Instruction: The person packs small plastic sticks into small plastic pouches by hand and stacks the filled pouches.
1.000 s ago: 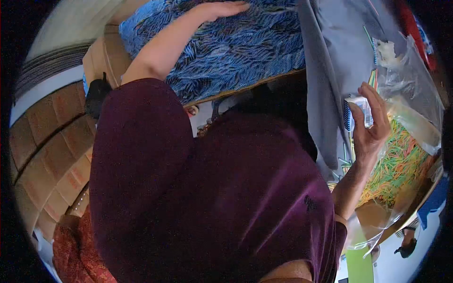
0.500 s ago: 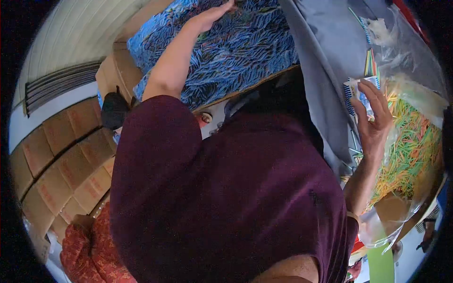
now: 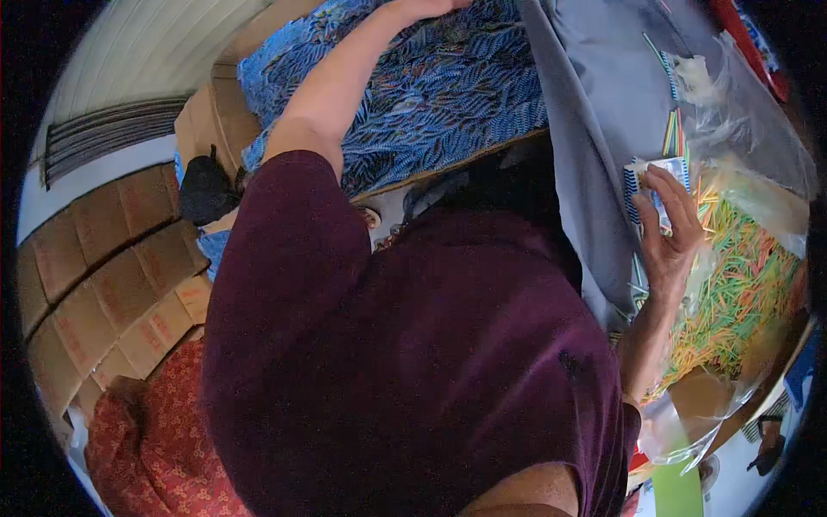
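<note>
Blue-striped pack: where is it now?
In the head view, the blue-striped pack is on the right, at the right hand, with grey cloth to its left and green and orange sticks below right.

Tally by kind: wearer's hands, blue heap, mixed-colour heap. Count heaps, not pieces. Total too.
Wearer's hands: 2 (left hand, at the top edge; right hand)
Blue heap: 1
Mixed-colour heap, green, orange and yellow: 1
Total: 4
</note>
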The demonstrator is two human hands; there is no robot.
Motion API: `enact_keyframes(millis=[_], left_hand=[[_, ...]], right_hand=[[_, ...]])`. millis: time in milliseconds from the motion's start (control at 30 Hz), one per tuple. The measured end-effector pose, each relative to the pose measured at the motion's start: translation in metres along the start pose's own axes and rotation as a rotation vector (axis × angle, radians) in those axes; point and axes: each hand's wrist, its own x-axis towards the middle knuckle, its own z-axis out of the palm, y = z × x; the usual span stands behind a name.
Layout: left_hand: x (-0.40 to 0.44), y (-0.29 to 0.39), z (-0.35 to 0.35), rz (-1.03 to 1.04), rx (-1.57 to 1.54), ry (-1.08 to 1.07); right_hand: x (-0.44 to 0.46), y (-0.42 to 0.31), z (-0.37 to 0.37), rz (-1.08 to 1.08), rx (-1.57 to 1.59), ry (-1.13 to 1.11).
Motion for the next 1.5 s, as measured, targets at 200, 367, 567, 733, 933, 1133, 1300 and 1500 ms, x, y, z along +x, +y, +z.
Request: enact_keyframes(millis=[200,367,567,733,933,1133,1300,1500], left_hand=[[0.065,0.024,0.057,0.066,0.19,0.064],[0.084,0.04,0.081,0.158,0.371,0.081],[0.073,0.092,0.096,0.349,0.65,0.087],[0.086,0.047,0.096,0.741,-0.003,0.289],[-0.024,0.154,0.042,0.26,0.427,0.221],[-0.099,0.201,0.004,0.307,0.046,0.959],[-0.102,0.349,0.008,0.939,0.539,1.01],[-0.024,0.435,0.096,0.757,0.948,0.323]], right_hand=[[0.006,-0.004,-0.003,-0.013,-0.031,0.015],[0.007,-0.007,-0.002,-0.007,-0.072,0.01],[0.007,-0.004,-0.004,-0.005,-0.08,0.037],[0.007,-0.006,-0.002,-0.042,-0.125,0.068],[0.002,-0.003,-0.012,-0.128,-0.154,0.059],[-0.021,0.0,-0.022,-0.107,-0.198,0.101],[-0.033,0.008,-0.024,-0.061,-0.173,0.116],[-0.039,-0.006,-0.032,-0.144,-0.295,0.189]])
